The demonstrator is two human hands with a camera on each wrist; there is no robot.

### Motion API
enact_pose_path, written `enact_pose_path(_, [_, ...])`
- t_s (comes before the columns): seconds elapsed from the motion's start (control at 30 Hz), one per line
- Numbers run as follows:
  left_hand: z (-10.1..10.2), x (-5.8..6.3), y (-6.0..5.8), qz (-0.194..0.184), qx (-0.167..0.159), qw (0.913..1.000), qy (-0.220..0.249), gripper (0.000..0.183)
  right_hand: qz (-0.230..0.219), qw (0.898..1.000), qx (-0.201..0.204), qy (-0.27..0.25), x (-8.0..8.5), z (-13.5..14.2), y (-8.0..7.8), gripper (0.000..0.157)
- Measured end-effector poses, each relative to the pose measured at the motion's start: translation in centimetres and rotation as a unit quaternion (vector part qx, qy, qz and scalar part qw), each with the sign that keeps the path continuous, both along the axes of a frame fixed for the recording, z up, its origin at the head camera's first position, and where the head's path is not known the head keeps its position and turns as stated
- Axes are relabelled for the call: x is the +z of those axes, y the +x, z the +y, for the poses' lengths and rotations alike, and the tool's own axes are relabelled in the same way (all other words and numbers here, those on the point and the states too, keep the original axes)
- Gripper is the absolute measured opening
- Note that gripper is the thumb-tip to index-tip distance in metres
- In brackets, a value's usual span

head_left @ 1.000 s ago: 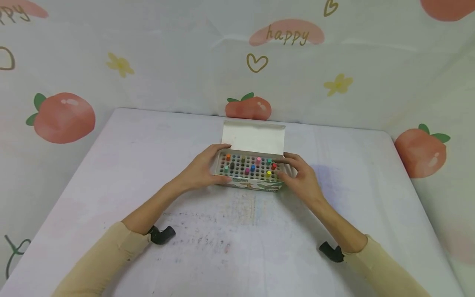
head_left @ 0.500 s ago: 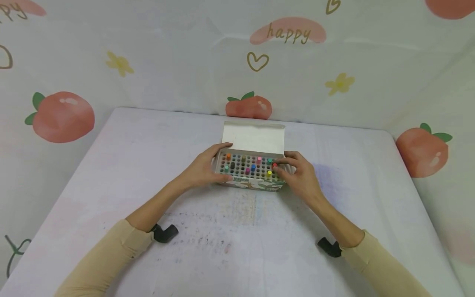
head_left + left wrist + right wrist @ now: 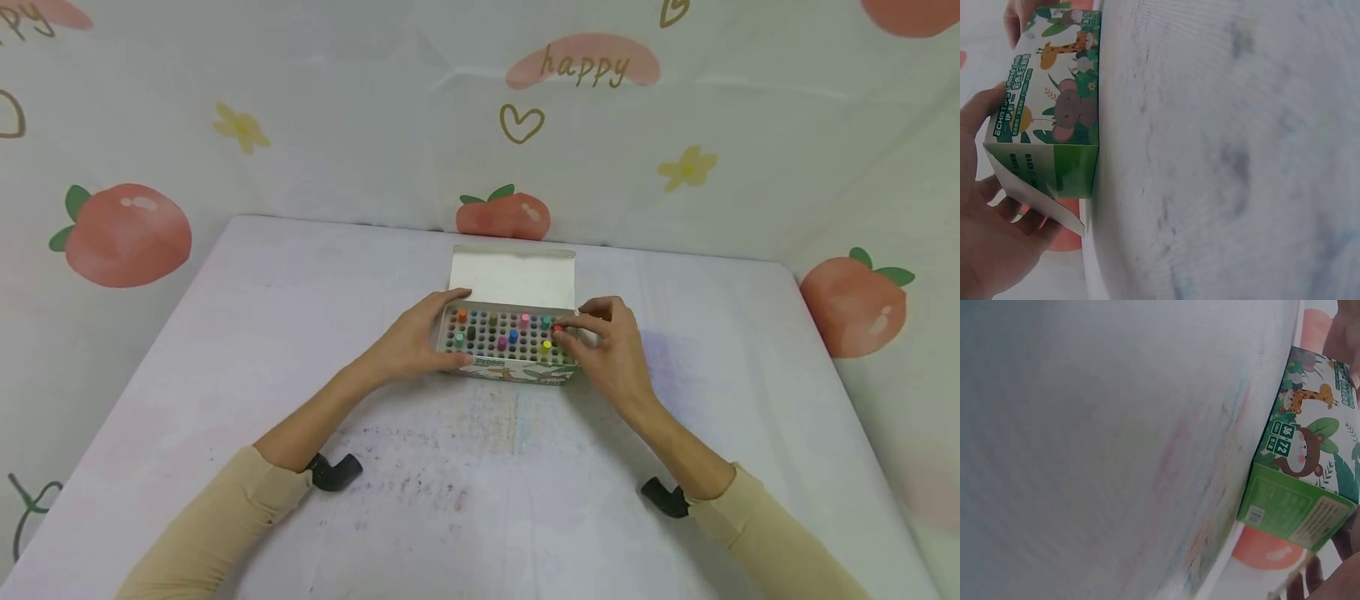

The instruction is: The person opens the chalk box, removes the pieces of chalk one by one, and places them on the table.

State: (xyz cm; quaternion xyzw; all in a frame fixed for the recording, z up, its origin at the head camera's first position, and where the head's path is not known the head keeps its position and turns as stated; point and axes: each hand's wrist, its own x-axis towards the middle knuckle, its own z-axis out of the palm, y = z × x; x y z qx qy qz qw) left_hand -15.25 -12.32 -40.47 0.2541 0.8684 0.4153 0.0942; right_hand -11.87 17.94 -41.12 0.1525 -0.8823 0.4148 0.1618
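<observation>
A small printed cardboard box (image 3: 510,374) lies in the middle of the table with its lid flap (image 3: 513,277) tipped back. Coloured round sticks, chalk-like, stand in its grid of holes, among them a blue stick (image 3: 513,337) and a yellow stick (image 3: 547,347). My left hand (image 3: 415,339) grips the box's left end, thumb on the front edge and index finger at the back. At the right end, thumb and index finger of my right hand (image 3: 612,348) pinch a red stick (image 3: 557,329) by its top. In the left wrist view, my left hand (image 3: 991,231) holds the box beside a side flap.
The white table (image 3: 420,517) carries smudges of colour in front of the box. A curtain (image 3: 360,125) printed with peaches hangs behind the table's back edge. Black curved pieces (image 3: 337,472) show at both sleeve cuffs.
My right thumb and index finger have come together on the red stick, and the other right fingers have lifted from the box's corner. My left hand keeps its grip on the box.
</observation>
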Motion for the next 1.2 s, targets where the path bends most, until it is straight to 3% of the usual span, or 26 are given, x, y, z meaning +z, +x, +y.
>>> enact_pose_path(0.3, [0.2,0.2,0.1,0.007,-0.002,0.9999,-0.012,0.095,0.071,0.996,-0.013,0.058,0.3,0.1,-0.3,0.016])
enact_pose_path(0.5, [0.2,0.3,0.0,0.009,-0.005,0.9998,-0.02,0.094,0.095,0.993,0.003,0.075,0.5,0.1,-0.5,0.017])
enact_pose_path(1.2, [0.4,0.5,0.1,-0.003,0.01,0.9993,-0.036,0.096,0.016,0.998,0.064,0.025,2.2,0.1,-0.7,0.015])
